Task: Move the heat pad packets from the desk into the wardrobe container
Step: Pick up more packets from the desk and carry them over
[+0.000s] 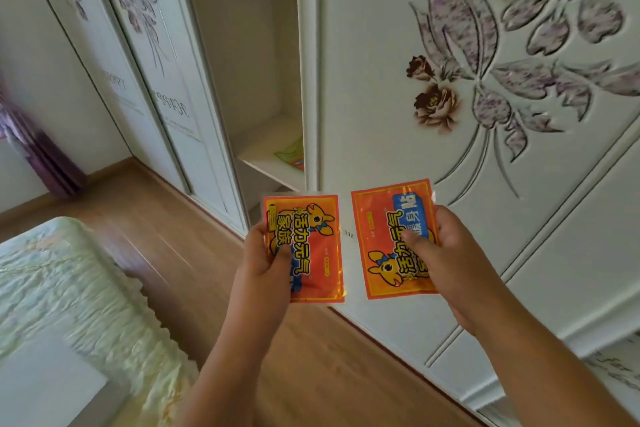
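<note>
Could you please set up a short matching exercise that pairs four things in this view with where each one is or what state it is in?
Things:
1. packet with upright print
2. packet with upside-down print
3. green and orange item
4. purple curtain

Places or states:
a. lying on the open wardrobe shelf
b. held in the right hand
c. hanging at the far left, by the floor
d. held in the left hand

Pairs: 1-d, 2-b, 3-a, 4-c
</note>
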A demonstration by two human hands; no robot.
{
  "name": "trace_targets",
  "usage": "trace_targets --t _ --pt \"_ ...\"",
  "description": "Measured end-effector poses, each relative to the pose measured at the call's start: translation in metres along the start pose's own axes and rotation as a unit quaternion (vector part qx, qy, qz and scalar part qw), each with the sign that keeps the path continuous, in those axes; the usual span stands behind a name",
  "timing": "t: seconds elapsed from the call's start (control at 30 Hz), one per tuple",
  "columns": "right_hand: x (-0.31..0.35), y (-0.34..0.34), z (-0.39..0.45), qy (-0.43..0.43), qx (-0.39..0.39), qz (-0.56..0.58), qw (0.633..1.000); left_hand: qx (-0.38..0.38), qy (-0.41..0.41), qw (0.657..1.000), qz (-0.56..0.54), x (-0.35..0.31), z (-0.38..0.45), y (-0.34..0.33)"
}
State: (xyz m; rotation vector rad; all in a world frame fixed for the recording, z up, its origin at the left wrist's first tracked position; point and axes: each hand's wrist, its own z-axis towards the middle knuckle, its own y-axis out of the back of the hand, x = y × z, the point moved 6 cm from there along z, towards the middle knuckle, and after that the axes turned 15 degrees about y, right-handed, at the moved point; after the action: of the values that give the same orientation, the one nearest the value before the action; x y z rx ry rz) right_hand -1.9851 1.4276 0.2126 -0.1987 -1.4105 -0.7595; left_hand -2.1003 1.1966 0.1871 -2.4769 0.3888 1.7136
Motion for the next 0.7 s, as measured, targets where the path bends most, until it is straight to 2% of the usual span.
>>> trace_targets --t 0.33,0.47,0.7 --pt "0.004 -0.098 0.068 -0.008 0.016 0.012 1.0 0.001 0.009 1.0 -0.011 -0.027 0.1 0.06" --pt "0.008 -0.14 0.1 -0.005 0.051 0.023 0.998 -0.031 0.023 0.999 -0.019 -0.028 0.124 0.091" --pt "0.005 -0.229 0.172 0.016 0.139 0.06 0.988 -0.138 0.033 0.989 -0.048 -0.032 0.169 0.149"
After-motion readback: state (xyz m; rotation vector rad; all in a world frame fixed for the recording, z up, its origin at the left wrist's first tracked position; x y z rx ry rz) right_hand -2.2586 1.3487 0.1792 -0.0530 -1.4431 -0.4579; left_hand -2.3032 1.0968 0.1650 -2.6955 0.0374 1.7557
